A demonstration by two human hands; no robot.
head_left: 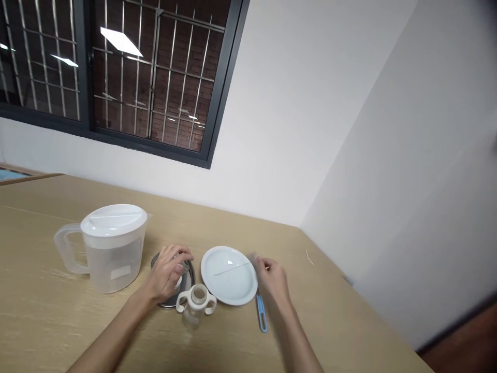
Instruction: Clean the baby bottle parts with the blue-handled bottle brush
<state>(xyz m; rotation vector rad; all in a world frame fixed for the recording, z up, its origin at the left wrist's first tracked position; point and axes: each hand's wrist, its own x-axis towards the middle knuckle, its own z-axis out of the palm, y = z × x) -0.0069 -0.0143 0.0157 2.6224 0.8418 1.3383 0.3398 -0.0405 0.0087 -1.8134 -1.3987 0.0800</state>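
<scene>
Currently, head view: two bare hands at work over a wood-toned table (341, 331).
Right hand (273, 275): at the right edge of the plate; thumb and forefinger pinched together on what looks like the end of a thin rod (233, 268).
Thin rod: slender, straight, reaching leftward from the fingertips across the plate.
Left hand (168, 273): fingers curved over the metal dish, close to a small clear item; whether they grip it, cannot tell.
Metal dish (189, 282): round, shiny rim, partly hidden by the left hand.
Plate (215, 286): white, round, between the hands.
Bottle (192, 314): clear, upright, open-necked, two white side handles; nearer the wearer than the dish and plate.
Blue-handled tool (262, 315): just beside the plate, handle toward the wearer, far end obscured near the right hand.
Jug (114, 261): translucent, white-lidded, left of the left hand, handle pointing left.
Pale strand (309, 257): right side, well apart.
Window (155, 77): dark-framed, barred, behind the table.
</scene>
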